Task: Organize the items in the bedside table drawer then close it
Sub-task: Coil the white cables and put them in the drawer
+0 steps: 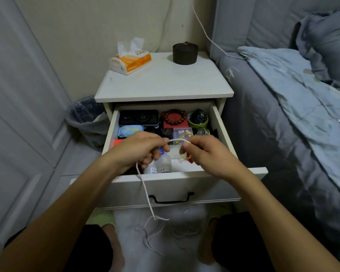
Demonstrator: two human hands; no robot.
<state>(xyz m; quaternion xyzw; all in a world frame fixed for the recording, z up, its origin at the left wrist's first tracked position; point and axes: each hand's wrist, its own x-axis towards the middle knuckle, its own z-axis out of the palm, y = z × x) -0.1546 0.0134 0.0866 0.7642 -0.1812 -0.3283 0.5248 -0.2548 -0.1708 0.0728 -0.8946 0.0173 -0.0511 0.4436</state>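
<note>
We see the drawer (165,176) of the white bedside table (163,83) pulled fully out, black handle (171,198) on its front. Back row: black case (138,117) left, brown bead bracelet (175,116) on a red box middle, green cup (197,119) right. A blue packet (130,130) sits under the case; white bottles (161,165) lie at the front. A white cord (145,189) is held taut above the contents, its tail hanging over the drawer front to a loose tangle on the floor.
</note>
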